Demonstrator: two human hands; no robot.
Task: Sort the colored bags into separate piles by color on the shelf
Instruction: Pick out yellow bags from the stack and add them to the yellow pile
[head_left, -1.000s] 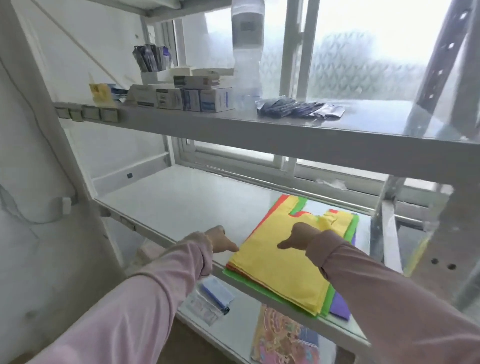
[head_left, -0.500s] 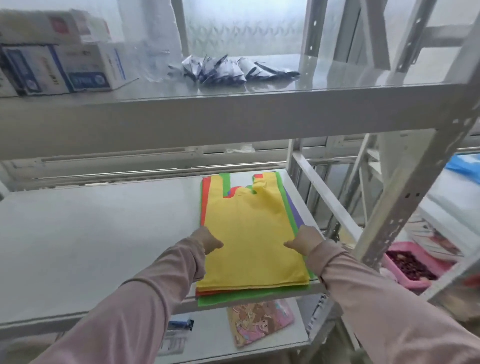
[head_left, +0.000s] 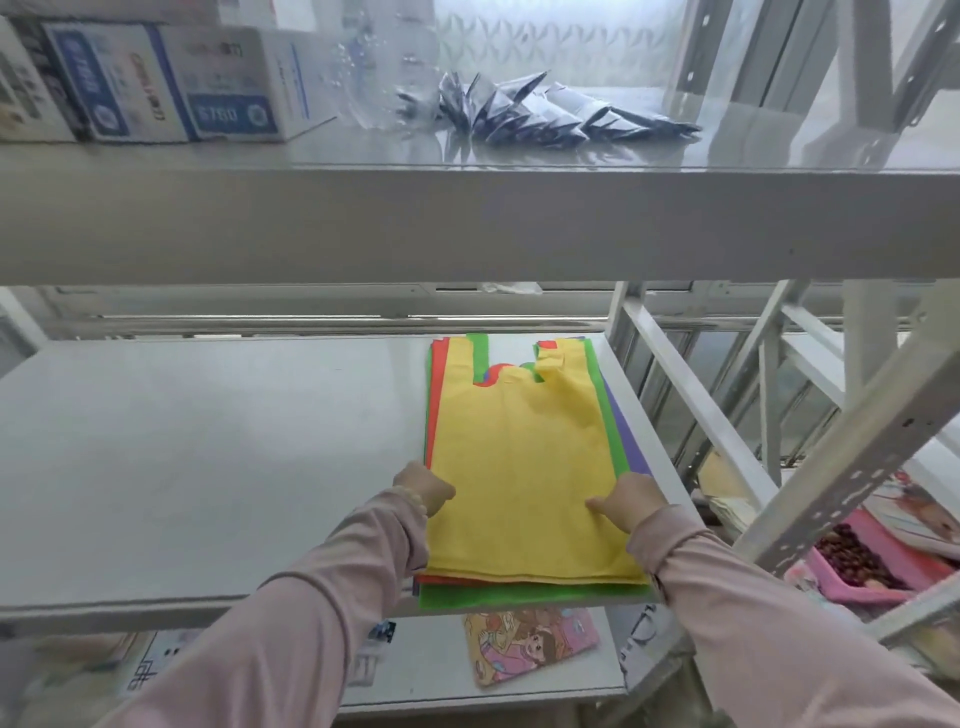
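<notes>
Flanking the yellow bag (head_left: 524, 467), both hands; bare shelf (head_left: 208, 457) leftward.

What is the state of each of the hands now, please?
Left hand: closed on the left edge of the yellow bag.
Right hand: on the same bag's right edge; grip cannot be told.

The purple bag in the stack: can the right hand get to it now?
Probably not directly. The purple bag shows only as a strip along the stack's right edge, under the green bag and yellow bag. The right hand rests on the yellow bag.
</notes>
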